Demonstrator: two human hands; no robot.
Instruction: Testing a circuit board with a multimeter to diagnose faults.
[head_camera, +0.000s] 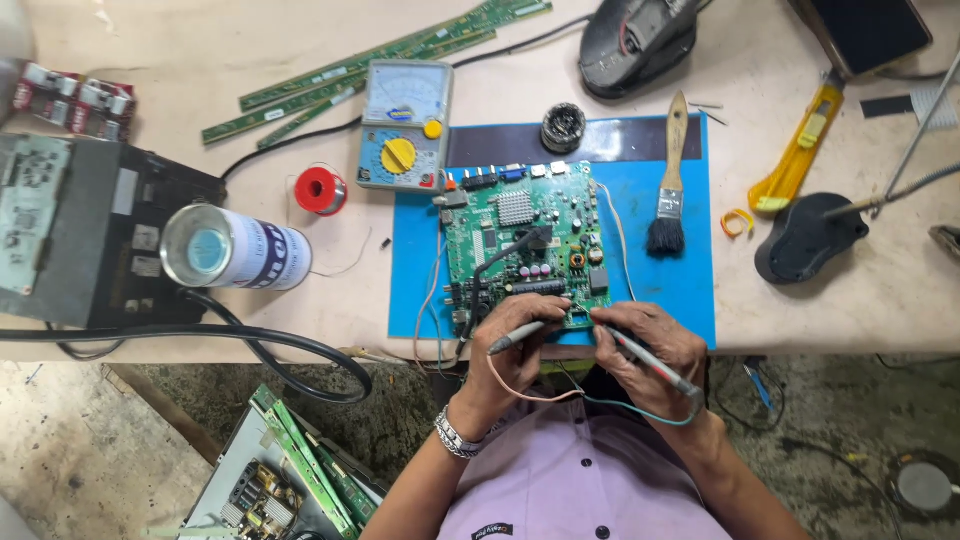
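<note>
The person's left hand (515, 350) is raised at the near edge of the tabletop (300, 300), wrist bent so the palm faces inward, a metal bracelet (455, 437) on the wrist. Its fingers are closed around a grey probe (515, 336) that lies nearly level, tip pointing left. The right hand (645, 352) sits just beside it, fingers curled tight on a second, dark probe (650, 362) that slants down to the right; its front end is hidden under the fingers. Thin leads, one reddish and one teal, loop below both hands across the lilac shirt.

Both hands hover at the near edge of a green circuit board (525, 245), which lies on a blue mat (680, 290) in the middle of the tabletop. Whether either probe touches the board cannot be told.

Behind the board stands an analogue meter (405, 125) with a yellow dial, and a small round tin (563, 127) holding what looks like coiled metal. A paintbrush (670, 180) lies on the mat's right side, and a yellow utility knife (800, 150) rests further right. To the left are a red spool of wire (321, 190), a white spray can (235, 255) on its side, and long narrow green boards (370, 65) near the far edge.

On the floor, lower left, an open metal chassis (270, 480) holds more circuit boards.
</note>
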